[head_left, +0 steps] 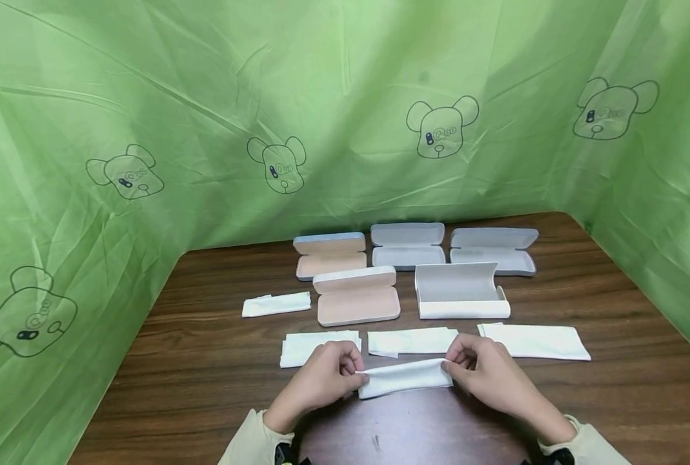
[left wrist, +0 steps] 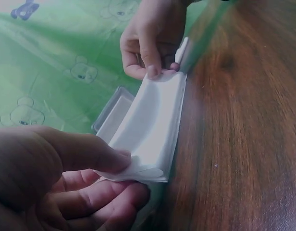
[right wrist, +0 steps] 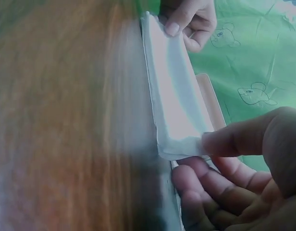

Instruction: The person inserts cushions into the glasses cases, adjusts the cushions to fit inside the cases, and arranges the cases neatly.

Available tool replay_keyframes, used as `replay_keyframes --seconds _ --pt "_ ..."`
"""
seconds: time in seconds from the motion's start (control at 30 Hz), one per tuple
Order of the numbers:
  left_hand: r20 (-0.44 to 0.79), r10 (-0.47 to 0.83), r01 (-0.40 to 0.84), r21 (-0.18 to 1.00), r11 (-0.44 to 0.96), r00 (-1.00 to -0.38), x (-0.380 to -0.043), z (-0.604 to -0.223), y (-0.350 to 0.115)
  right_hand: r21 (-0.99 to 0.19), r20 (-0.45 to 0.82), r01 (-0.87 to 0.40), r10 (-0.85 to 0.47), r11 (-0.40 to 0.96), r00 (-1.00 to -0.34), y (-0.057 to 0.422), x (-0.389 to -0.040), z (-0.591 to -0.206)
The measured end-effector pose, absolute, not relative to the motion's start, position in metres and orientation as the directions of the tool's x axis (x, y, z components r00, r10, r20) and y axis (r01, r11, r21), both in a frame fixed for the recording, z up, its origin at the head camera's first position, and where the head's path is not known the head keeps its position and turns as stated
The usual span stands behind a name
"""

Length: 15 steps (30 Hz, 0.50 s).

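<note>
A folded white cloth point(head_left: 405, 378) stretches between both hands near the front of the table. My left hand point(head_left: 326, 376) pinches its left end between thumb and fingers. At the other end, my right hand point(head_left: 490, 376) pinches the cloth the same way. In the left wrist view, the cloth point(left wrist: 148, 115) shows several layers at its near end, with the left thumb on top. The right wrist view has the right thumb on the cloth's point(right wrist: 174, 91) near corner and the fingers beneath. Just behind lie more folded white cloths, one left point(head_left: 315, 347), one middle point(head_left: 412, 340), one right point(head_left: 535, 341).
Another folded cloth point(head_left: 276, 304) lies farther left. Opened hinged cases stand behind: a pink-lined one point(head_left: 359, 305), a white one with a grey inside point(head_left: 463, 309), and at the back a peach-lined one point(head_left: 330, 261) and two grey ones point(head_left: 408, 257) point(head_left: 492, 260). A green curtain point(head_left: 345, 110) encloses the wooden table point(head_left: 205, 361).
</note>
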State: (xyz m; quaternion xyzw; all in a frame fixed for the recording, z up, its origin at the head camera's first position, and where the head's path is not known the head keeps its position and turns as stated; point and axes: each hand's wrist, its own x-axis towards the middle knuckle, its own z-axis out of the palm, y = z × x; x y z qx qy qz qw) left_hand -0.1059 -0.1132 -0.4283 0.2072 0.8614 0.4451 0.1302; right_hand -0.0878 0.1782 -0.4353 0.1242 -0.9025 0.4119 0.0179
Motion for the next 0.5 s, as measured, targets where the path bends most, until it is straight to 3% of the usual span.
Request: replay_keyframes --seconds 0.5 --pt "-0.102 0.401 0.1 0.886 0.453 -0.91 -0.115 -0.423 -0.123 -0.766 0.163 -0.227 -0.16 0.601 -0.974 0.167 -0.1 -0.424"
